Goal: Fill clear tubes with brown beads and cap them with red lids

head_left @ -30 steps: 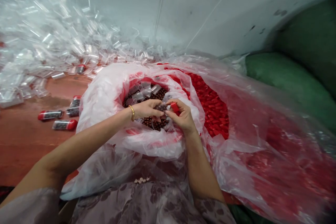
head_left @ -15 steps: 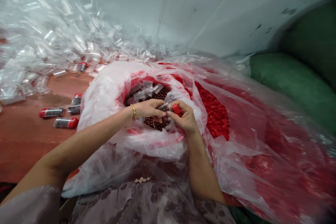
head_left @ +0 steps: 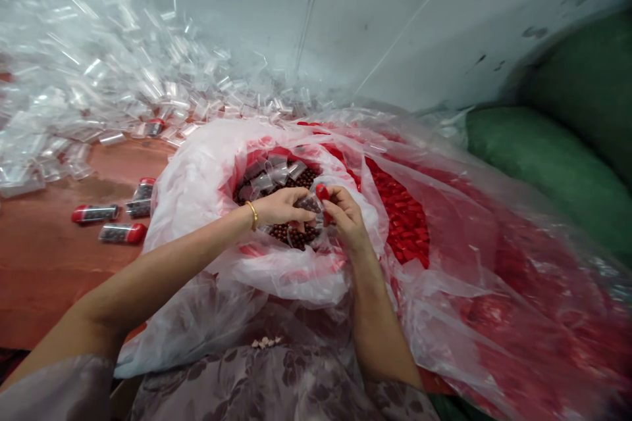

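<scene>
My left hand (head_left: 288, 206), with a gold bangle at the wrist, is closed round a small clear plastic tube (head_left: 313, 202) above the open bag. In my right hand (head_left: 344, 214) a red cap (head_left: 322, 193) is pinched between thumb and fingers, close beside the tube's end. Whether cap and tube touch I cannot tell. Below both hands, dark brown beads (head_left: 296, 235) fill the mouth of a white plastic bag (head_left: 192, 164). Several clear tubes (head_left: 279, 171) lie on top of the beads.
A large heap of clear tubes (head_left: 113, 59) covers the back left of the reddish table (head_left: 44, 250). Several filled, red-capped tubes (head_left: 122, 233) lie left of the bag. A clear bag of red caps (head_left: 405, 223) spreads to the right, beside green sacks (head_left: 533, 164). A wall (head_left: 375, 13) stands behind.
My right hand has turned the red cap and brought it slightly up and left, close to the tube. The left hand stays nearly in place.
</scene>
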`<state>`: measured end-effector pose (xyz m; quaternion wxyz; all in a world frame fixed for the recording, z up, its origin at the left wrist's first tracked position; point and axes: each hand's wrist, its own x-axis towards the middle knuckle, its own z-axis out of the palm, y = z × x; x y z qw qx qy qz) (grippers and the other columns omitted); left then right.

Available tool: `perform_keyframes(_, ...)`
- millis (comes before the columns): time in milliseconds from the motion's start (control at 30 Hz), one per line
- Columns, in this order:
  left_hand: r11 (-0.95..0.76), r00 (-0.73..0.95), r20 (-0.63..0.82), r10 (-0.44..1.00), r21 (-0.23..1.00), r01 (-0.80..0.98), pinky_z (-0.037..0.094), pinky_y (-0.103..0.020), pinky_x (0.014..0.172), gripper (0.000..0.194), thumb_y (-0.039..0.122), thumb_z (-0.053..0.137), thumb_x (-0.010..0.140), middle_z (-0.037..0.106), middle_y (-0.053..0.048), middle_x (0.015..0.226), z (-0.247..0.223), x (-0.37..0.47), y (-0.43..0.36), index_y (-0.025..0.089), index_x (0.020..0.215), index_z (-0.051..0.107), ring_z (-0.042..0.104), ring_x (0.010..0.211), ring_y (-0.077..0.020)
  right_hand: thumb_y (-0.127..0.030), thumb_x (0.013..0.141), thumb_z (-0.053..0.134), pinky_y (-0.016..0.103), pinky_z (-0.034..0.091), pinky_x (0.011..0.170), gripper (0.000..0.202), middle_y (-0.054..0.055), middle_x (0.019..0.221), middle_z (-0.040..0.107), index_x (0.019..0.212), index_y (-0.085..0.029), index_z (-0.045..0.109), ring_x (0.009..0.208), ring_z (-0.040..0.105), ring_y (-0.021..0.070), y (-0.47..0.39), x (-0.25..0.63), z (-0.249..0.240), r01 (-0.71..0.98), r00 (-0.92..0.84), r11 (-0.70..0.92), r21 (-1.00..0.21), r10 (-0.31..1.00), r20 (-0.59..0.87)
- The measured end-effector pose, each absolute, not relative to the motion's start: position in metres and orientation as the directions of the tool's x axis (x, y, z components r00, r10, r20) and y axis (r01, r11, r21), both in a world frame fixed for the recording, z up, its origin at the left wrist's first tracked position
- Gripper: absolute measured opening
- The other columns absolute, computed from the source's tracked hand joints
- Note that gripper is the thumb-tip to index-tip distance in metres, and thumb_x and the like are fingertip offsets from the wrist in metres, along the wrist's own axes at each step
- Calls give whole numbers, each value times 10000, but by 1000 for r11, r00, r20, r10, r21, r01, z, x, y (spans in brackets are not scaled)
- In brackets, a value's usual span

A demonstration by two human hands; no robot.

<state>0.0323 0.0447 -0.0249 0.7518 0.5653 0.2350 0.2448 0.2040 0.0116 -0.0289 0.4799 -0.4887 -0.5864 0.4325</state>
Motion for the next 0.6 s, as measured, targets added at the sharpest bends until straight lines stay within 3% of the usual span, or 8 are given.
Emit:
perform_keyframes(133, 202, 765, -49, 642, 974, -107, 467, -192, 493, 342, 287, 711, 702, 612, 11, 721, -27, 32, 45, 129, 904, 485, 567, 497, -62, -426, 762, 588, 228, 418, 473, 262, -14, 758, 557, 885, -224, 475, 537, 505, 96, 9, 202, -28, 136, -75, 162, -977, 985, 152)
perform_keyframes(267, 172, 739, -49, 672, 981, -92, 453, -183, 473, 296, 267, 684, 722, 590, 28, 689, -27, 33, 45, 130, 881, 475, 552, 479, -56, -394, 731, 660, 244, 470, 552, 256, -24, 757, 541, 838, -225, 501, 587, 523, 99, 10, 205, -32, 152, 8, 256, -955, 966, 260)
perform_keyframes(467, 152, 711, -45, 702, 984, -88, 437, -175, 466, 327, 313, 692, 714, 576, 37, 675, -27, 33, 46, 135, 873, 468, 529, 465, -47, -413, 867, 485, 318, 519, 666, 381, 75, 1151, 625, 1198, -257, 589, 911, 606, 199, 6, 209, -38, 383, -81, 333, -862, 941, 327)
perform_keyframes(600, 114, 698, -17, 716, 989, -93, 417, -179, 454, 349, 373, 679, 720, 565, 37, 663, -27, 32, 47, 141, 864, 461, 499, 453, -44, -346, 899, 436, 392, 507, 851, 401, 58, 1224, 620, 1272, -285, 568, 1042, 593, 220, 4, 210, -38, 493, -113, 427, -758, 895, 431)
